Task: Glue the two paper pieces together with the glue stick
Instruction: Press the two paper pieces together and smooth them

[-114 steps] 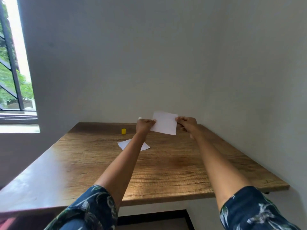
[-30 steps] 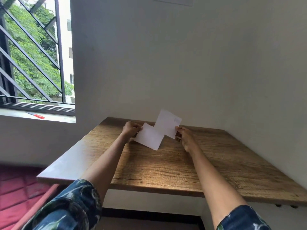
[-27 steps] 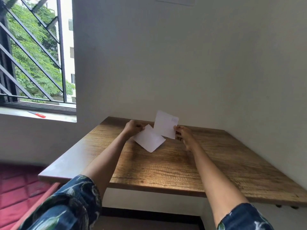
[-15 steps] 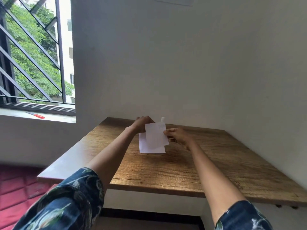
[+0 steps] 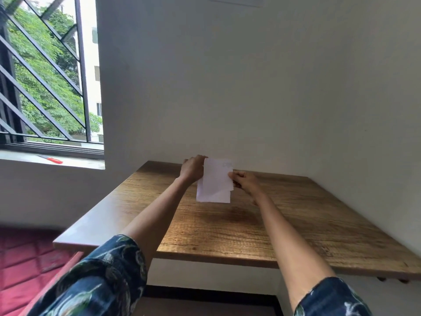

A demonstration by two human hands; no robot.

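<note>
Head view: left hand (image 5: 193, 168) at ten o'clock and right hand (image 5: 245, 181) at three pinch overlapped papers (image 5: 215, 182) above table (image 5: 227, 229), likely aligning them for bonding.

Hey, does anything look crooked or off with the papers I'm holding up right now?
Slightly. The front paper piece sits askew on the back paper piece: their edges don't line up, and the back one shows below. Left hand and right hand pinch them above the table. No tears visible.
</note>
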